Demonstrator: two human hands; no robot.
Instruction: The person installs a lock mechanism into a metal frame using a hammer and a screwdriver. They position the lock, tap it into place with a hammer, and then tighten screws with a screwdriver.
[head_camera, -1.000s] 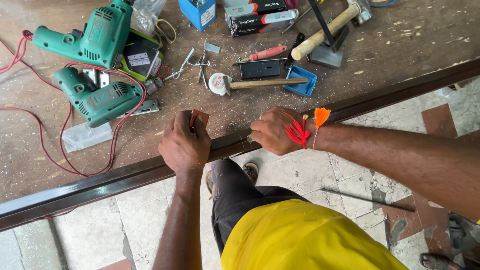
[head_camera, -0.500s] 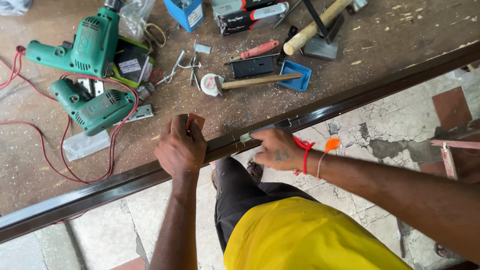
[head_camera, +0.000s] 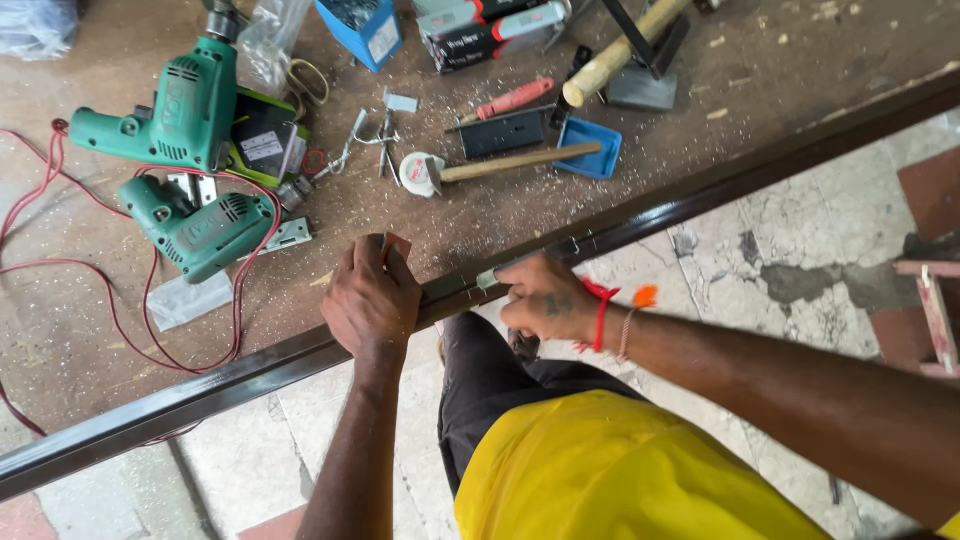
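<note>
Head view, looking down. A long dark metal bar (head_camera: 700, 195) runs diagonally along the edge of a sawdust-strewn workbench (head_camera: 760, 90) and serves as the landmark here. The left hand (head_camera: 372, 300) rests on the bar near its middle, fingers curled and closed around a small flat reddish piece (head_camera: 396, 245) held upright against the bar's bench side. The right hand (head_camera: 545, 298), just along the bar from the left, has thumb and fingertips pinched together on a small pale piece (head_camera: 487, 279) at the bar's top edge; a red thread band (head_camera: 600, 310) circles its wrist. Beyond the bar, on the bench: two green electric drills (head_camera: 190, 160) with a red cable (head_camera: 60, 250), well up from the left hand; a wooden-handled hammer (head_camera: 500, 165) and a blue tray (head_camera: 590, 150), above the right hand. Below the bar, the person's yellow garment (head_camera: 620, 470) and tiled floor (head_camera: 800, 250).
</note>
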